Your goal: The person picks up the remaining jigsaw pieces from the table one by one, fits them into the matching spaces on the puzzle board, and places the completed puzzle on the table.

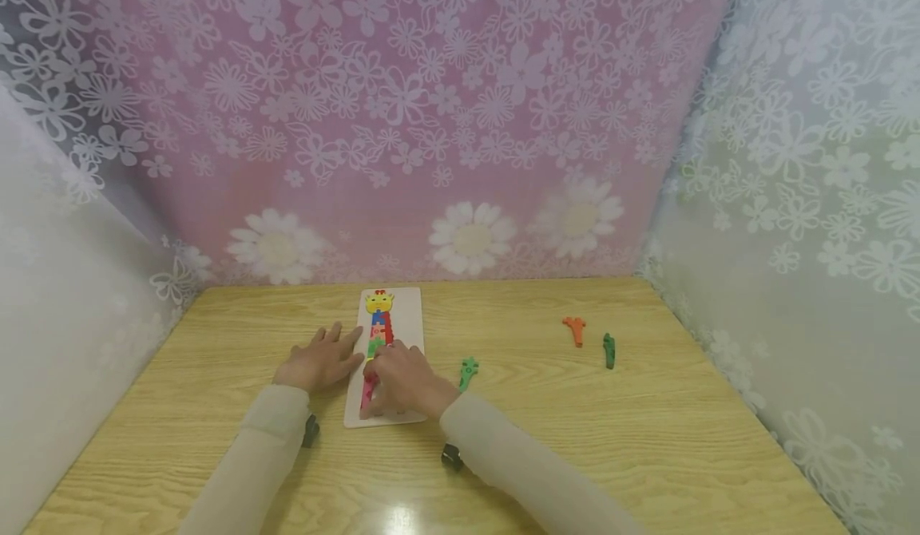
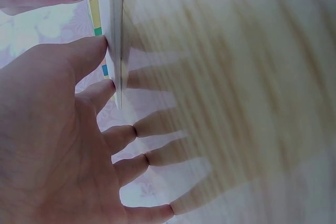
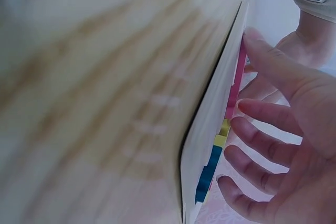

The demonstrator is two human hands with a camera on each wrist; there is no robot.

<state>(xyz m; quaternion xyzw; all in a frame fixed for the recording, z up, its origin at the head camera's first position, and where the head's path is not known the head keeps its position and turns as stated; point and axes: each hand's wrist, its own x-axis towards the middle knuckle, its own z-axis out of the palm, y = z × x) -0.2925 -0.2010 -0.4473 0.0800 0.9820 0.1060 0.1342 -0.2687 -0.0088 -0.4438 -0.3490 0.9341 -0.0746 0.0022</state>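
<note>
A white puzzle board [image 1: 410, 315] lies lengthwise on the table, bearing a giraffe puzzle with a yellow head [image 1: 379, 303] and coloured neck pieces. My right hand [image 1: 404, 379] is over its lower half. In the right wrist view its thumb and index finger span the two ends of a long pink puzzle piece [image 3: 237, 85], which lies on the board. The other fingers are bent above the neighbouring pieces. My left hand [image 1: 323, 359] spreads its fingers at the board's left side; its thumb touches the board edge [image 2: 114, 30] and other fingertips rest on the table.
A light green piece [image 1: 469, 370] lies just right of the board, near my right wrist. Farther right are an orange piece [image 1: 574, 330] and a dark green piece [image 1: 609, 350]. Flowered cloth walls [image 1: 467, 160] enclose the wooden table [image 1: 525, 407] at the back and sides.
</note>
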